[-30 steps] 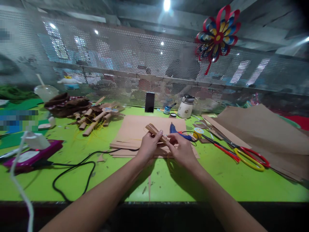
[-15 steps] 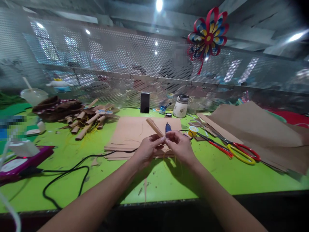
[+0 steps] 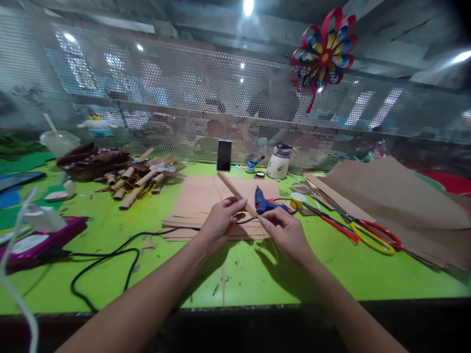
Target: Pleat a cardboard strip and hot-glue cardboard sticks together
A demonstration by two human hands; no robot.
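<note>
Purple power strip (image 3: 69,235) sat far left, then a pile of kraft-paper tubes (image 3: 139,181). Left hand (image 3: 221,220) had thumb and fingers closed on a slim kraft-paper roll (image 3: 230,186), tilted above the kraft sheet stack (image 3: 195,196). Blue glue gun (image 3: 263,202) lay just beyond. Right hand (image 3: 286,230) had fingertips pinched on the roll's lower end, yellow thread (image 3: 276,252) dangling below. Scissors (image 3: 372,238) lay farther right.

1. A white flask (image 3: 278,165) is standing on the green counter (image 3: 257,289).
2. A small blue jar (image 3: 250,168) is sitting just left of the flask.
3. A phone (image 3: 224,155) is standing upright, farther left of the flask.
4. A perforated screen (image 3: 176,83) is rising behind the flask.
5. A multicoloured flower decoration (image 3: 325,58) is hanging above the flask, to its right.
</note>
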